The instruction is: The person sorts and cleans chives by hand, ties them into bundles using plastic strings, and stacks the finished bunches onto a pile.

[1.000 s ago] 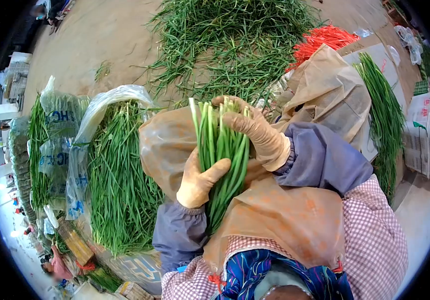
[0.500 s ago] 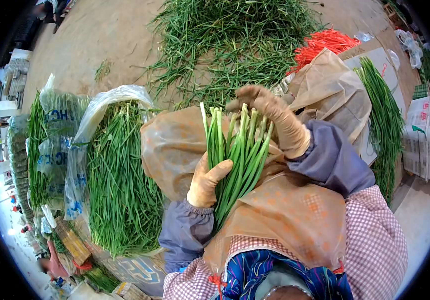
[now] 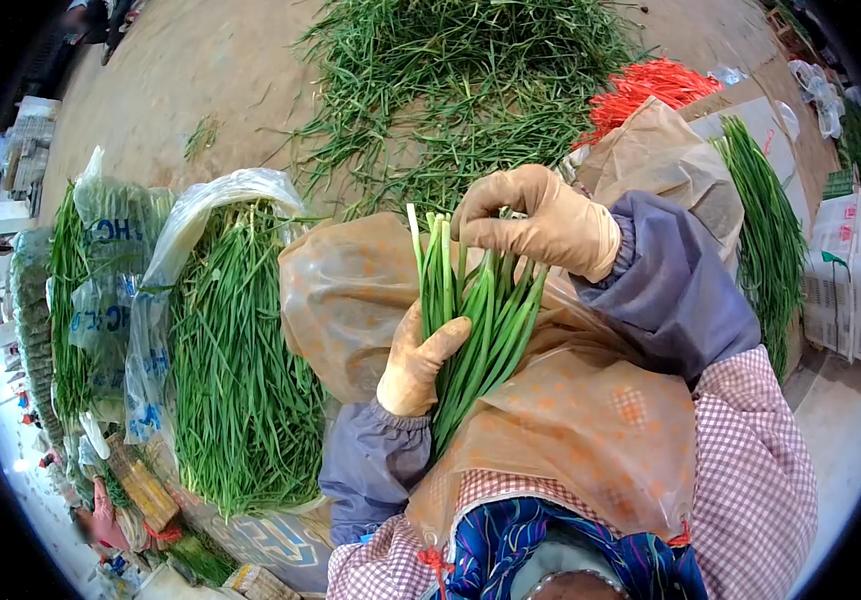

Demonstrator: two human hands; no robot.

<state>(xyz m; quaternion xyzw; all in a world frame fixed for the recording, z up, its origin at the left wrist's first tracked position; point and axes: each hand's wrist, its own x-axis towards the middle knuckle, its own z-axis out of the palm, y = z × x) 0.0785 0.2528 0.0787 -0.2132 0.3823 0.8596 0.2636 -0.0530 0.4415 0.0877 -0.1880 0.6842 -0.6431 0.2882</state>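
A bunch of green stalks (image 3: 485, 335) with pale cut ends pointing away from me lies fanned out over my lap. Wrapped round its left side is my left hand (image 3: 416, 358), in a tan glove, thumb across the stalks. My right hand (image 3: 540, 218), gloved too, is at the pale ends, its fingers curled together against the tops of the stalks; what lies between the fingertips is too hidden to tell. A translucent brown apron (image 3: 570, 430) covers my lap.
Left of me stand a large bundle of greens (image 3: 240, 370) and plastic-wrapped bundles (image 3: 115, 290). Loose greens (image 3: 480, 80) are heaped on the floor ahead. Red ties (image 3: 655, 88), another green bundle (image 3: 765, 240) and white packages (image 3: 850, 270) are on the right. People appear at the far left.
My right hand first lifted off the stalk ends and opened, then came back over them with its fingers curled. The bunch has fanned out and shifted slightly right with my left hand.
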